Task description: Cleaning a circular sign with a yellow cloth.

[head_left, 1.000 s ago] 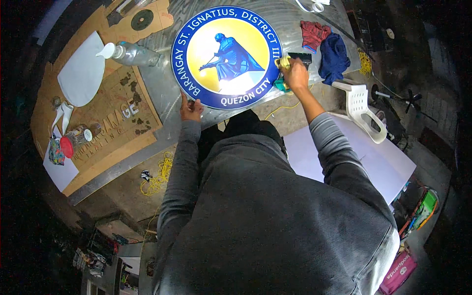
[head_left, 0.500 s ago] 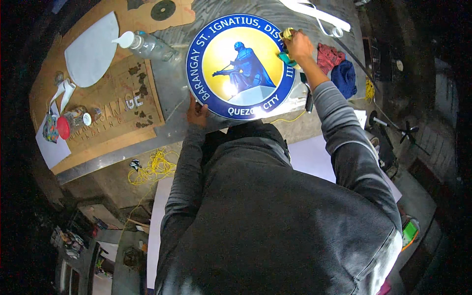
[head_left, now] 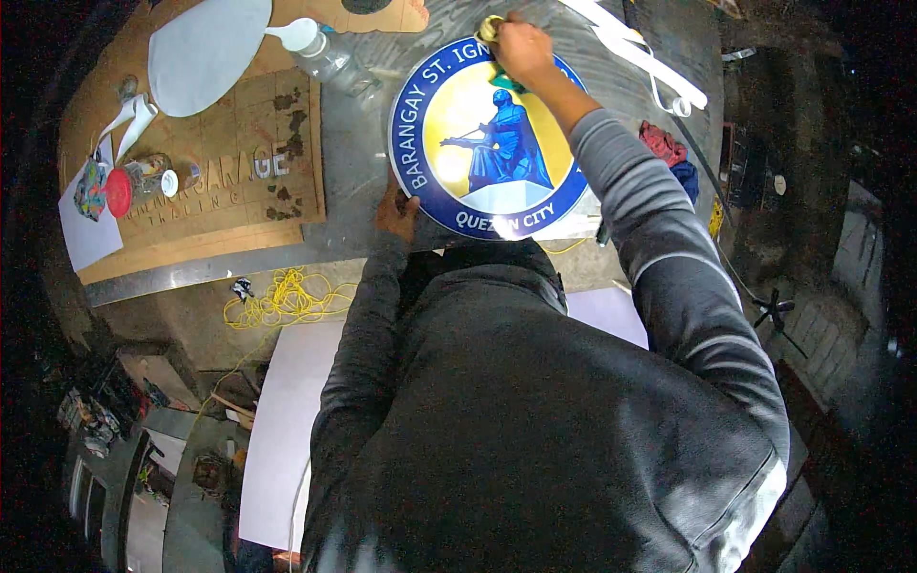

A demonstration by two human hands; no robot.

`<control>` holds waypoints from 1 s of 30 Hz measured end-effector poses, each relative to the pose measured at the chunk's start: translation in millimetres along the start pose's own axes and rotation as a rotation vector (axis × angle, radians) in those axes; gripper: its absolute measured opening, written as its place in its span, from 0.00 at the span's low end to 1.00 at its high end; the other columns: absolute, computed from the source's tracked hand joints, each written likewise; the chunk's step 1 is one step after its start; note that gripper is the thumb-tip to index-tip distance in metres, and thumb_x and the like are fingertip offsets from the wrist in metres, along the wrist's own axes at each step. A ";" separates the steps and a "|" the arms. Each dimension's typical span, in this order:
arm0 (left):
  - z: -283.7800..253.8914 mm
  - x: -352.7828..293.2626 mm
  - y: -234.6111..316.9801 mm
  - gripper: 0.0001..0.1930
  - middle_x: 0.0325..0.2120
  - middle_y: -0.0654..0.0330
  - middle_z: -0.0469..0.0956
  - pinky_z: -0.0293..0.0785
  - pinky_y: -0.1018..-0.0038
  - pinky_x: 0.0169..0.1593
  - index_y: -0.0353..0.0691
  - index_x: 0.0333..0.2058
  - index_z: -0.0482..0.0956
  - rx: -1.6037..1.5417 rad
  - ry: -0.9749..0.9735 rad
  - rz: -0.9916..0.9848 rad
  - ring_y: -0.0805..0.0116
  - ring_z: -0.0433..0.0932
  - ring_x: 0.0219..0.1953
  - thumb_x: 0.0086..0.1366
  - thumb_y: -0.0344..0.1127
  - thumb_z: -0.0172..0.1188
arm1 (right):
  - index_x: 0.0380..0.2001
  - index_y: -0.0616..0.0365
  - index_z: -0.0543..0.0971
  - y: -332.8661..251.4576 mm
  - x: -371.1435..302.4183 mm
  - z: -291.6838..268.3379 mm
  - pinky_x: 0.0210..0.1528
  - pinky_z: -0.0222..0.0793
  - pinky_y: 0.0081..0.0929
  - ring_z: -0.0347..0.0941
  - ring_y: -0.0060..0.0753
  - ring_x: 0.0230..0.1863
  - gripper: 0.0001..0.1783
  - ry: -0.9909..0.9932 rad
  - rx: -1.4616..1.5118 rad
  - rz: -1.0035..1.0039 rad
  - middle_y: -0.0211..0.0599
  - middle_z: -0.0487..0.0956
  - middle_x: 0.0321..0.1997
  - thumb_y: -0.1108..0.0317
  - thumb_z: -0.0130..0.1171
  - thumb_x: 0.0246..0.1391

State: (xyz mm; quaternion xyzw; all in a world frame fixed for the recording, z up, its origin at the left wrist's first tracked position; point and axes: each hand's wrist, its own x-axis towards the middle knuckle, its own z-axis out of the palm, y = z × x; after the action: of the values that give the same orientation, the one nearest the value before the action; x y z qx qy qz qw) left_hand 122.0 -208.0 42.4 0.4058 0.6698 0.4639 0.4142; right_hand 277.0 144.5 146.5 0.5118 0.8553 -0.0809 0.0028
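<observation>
Right hand [head_left: 523, 50] moved up round sign [head_left: 511, 143], cloth [head_left: 490, 29] in grip

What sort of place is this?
Probably a sign-making workshop, judging by the round blue-and-yellow sign, the grey metal-topped worktable under it, and the flat brown rectangular board with large lettering to its left.

Narrow gap between bottle [head_left: 334, 65] and sign [head_left: 492, 143]

Sign [head_left: 497, 153] on table [head_left: 355, 186], bottle [head_left: 331, 59] left, apparently cloths [head_left: 661, 144] right.
</observation>
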 end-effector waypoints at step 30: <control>7.2 -2.7 34.9 0.46 0.56 0.48 0.70 0.77 0.59 0.53 0.48 0.70 0.47 -0.037 -0.008 -0.149 0.55 0.74 0.54 0.61 0.57 0.63 | 0.51 0.47 0.78 49.7 -15.9 12.6 0.48 0.74 0.45 0.78 0.52 0.47 0.25 -0.021 0.085 0.311 0.47 0.80 0.47 0.48 0.62 0.52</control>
State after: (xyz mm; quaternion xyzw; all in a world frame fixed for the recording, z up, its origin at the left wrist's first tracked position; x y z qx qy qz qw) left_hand 135.2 -200.1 74.7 0.3488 0.6877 0.4426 0.4577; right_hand 327.1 151.8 128.7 0.6368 0.7614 -0.1209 0.0026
